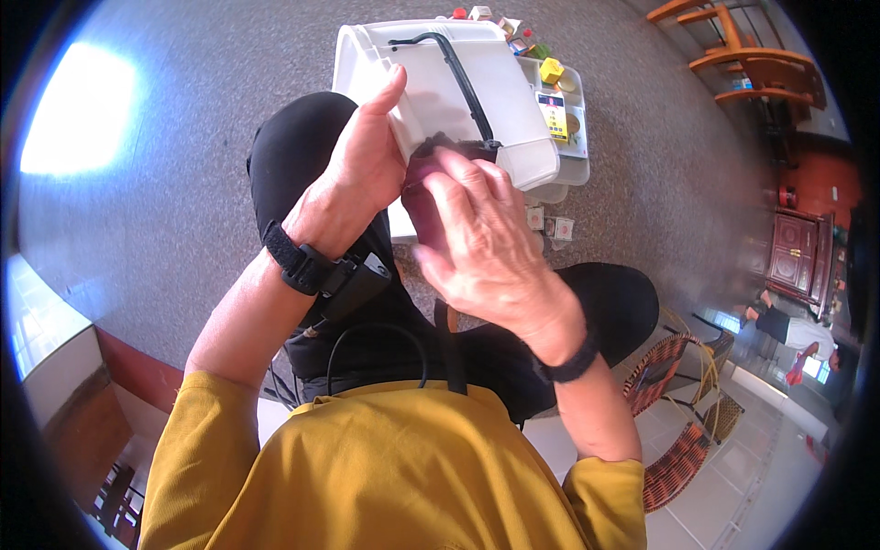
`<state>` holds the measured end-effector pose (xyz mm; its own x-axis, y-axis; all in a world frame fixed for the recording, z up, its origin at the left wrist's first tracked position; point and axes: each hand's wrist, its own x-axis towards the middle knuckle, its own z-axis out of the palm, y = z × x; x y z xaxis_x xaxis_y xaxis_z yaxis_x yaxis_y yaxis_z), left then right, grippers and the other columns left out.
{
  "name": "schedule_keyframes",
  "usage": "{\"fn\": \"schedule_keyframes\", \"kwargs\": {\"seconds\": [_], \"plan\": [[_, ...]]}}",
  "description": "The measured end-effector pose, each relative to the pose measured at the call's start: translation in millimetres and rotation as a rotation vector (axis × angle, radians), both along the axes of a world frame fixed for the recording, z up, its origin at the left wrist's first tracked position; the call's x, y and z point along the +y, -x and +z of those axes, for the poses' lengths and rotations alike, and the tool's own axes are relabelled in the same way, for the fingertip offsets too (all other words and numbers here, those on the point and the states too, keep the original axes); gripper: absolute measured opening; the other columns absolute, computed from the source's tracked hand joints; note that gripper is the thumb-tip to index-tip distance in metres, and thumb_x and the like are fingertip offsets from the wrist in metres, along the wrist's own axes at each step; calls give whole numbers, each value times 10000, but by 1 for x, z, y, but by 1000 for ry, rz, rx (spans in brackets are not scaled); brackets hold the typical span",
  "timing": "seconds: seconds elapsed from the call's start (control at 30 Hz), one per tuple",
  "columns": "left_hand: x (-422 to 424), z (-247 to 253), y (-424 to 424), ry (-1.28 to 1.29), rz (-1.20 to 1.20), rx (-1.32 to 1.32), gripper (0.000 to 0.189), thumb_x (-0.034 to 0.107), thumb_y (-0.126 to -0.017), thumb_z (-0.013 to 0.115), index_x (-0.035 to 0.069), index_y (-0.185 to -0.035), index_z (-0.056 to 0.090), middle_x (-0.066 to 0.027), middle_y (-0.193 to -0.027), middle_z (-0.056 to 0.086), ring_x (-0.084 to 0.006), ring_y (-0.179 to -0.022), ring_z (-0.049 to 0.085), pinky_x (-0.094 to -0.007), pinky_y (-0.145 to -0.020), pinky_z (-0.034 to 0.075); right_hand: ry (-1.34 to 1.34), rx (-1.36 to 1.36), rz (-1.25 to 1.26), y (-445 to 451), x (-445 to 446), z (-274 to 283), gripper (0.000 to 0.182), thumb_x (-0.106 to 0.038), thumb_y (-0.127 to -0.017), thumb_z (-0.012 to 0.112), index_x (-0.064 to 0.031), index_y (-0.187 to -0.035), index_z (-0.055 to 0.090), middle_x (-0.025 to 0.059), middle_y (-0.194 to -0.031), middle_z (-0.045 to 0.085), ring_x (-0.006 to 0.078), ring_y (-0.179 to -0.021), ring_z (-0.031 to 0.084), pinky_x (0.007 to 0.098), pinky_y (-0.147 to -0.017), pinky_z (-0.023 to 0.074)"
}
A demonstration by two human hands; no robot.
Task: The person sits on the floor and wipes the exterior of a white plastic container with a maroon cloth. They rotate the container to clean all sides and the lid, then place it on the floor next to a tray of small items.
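A white plastic case (440, 75) with a long black handle (457, 72) is tilted up in front of my knees. My left hand (364, 158) holds its near left edge, thumb up along the side and the other fingers hidden behind. Against the case's lower corner my right hand (474, 234) presses a dark maroon cloth (423, 206), fingers bent over it. Part of the cloth bunches up near the handle's lower end. Below and to the right of the case sits a clear plastic tray (576, 168) with compartments.
A yellow box (551, 70) and a printed carton (552, 115) lie on the tray. Small packets (564, 228) rest on the speckled floor (206, 137). Woven chairs (677, 454) stand at right, near wooden furniture (763, 65). Another person (801, 337) is far right.
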<state>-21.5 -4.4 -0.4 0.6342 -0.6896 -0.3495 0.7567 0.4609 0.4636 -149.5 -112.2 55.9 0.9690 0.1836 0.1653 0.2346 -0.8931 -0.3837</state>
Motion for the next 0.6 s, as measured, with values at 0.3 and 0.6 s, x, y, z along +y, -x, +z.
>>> {"fn": "schedule_keyframes", "kwargs": {"seconds": [0.3,0.6], "plan": [[2,0,-1,-26,-6,16,633,504,-998,448,1,-1383,444,-194,-1284,584,-304,-1188,575,-458,-1041,449,-121,-104,-43,-10,1,-14,393,10,-815,622,-1,-1207,599,141,-1118,518,316,-979,530,415,-876,477],[5,-10,-3,-33,39,-28,443,248,-917,659,-9,-1255,535,-159,-1108,662,-272,-1028,664,-433,-961,516,-6,229,49,17,-37,21,294,26,-784,657,-12,-1075,635,134,-1068,554,291,-977,546,389,-883,489]]}}
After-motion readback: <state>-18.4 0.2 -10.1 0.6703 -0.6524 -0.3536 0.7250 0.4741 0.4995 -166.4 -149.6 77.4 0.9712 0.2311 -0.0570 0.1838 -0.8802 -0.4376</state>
